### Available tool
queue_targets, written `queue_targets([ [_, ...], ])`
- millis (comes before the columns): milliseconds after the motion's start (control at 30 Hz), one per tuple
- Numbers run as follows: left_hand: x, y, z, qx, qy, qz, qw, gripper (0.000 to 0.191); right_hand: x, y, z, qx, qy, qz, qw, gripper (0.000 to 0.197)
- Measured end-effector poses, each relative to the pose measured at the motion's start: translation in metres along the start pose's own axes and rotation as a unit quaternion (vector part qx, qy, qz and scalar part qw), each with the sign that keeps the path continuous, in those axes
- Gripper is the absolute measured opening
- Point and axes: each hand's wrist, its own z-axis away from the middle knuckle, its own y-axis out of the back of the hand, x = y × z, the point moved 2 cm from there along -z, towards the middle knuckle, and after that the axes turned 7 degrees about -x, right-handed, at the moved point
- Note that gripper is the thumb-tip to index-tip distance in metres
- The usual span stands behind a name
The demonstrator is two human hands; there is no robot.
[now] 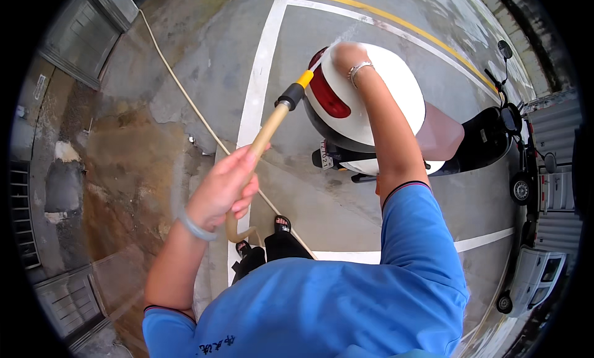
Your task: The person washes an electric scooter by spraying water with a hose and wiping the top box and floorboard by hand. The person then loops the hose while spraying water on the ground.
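My left hand (228, 184) is closed around a beige rubber hose (268, 128) that ends in a black and yellow spray nozzle (297, 89). Water leaves the nozzle toward the upper right, across the red tail light (328, 95) of a white rear top box on a parked scooter. My right hand (349, 58) rests on or just above the far left part of the white box lid (399, 79). It is blurred, with water spraying past it, and whether it holds something under the palm cannot be told. The scooter's dark seat and front (482, 137) extend to the right.
A thin pale hose (185, 91) runs across the concrete floor, passing by my feet (282, 224). White and yellow painted lines (264, 56) mark the floor. Grey doors (83, 33) stand at the left; a white van (533, 281) and another vehicle's wheel (521, 189) are at the right.
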Motion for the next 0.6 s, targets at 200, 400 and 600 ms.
queue_targets([
  [200, -0.005, -0.001, 0.009, -0.011, 0.027, -0.004, 1.0, 0.041, -0.017, -0.039, 0.089, 0.26, 0.072, 0.052, 0.961, 0.044],
  [400, -0.027, -0.02, 0.021, -0.036, 0.075, -0.017, 0.996, 0.04, 0.029, -0.075, 0.172, 0.269, -0.03, -0.033, 0.962, 0.044],
  [600, -0.015, -0.035, 0.008, -0.032, 0.038, -0.045, 0.998, 0.041, 0.024, -0.052, 0.111, 0.311, 0.041, -0.042, 0.949, 0.037],
])
